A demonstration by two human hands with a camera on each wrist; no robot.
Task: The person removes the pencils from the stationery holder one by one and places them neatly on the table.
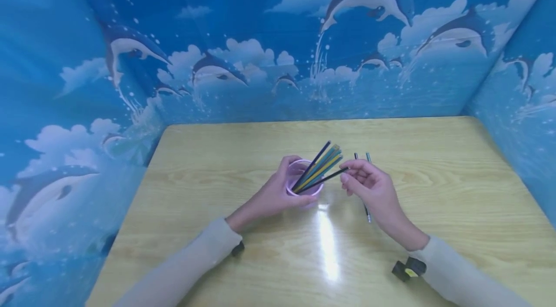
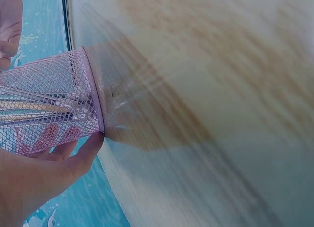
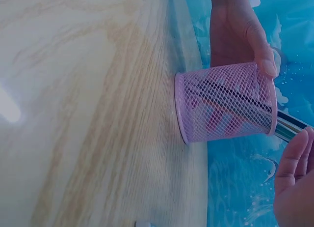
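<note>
A pink mesh pencil cup (image 1: 310, 190) stands on the table, and my left hand (image 1: 278, 188) grips it around its side. In the left wrist view, fingers (image 2: 86, 156) reach near the cup's base rim. Several pencils (image 1: 319, 169), dark, teal and yellow, lean in the cup toward the upper right. My right hand (image 1: 373, 186) pinches the upper end of a black pencil (image 1: 327, 177) between thumb and forefinger; its lower end is inside the cup. Through the mesh (image 3: 225, 104) the pencils show slanting in the right wrist view.
Partly hidden behind my right hand, two pencils lie on the table, one dark (image 1: 367, 213) and one teal-ended (image 1: 368, 157). The wooden table (image 1: 217, 162) carries a bright glare streak. A blue dolphin-printed cloth (image 1: 260, 94) surrounds its back and sides.
</note>
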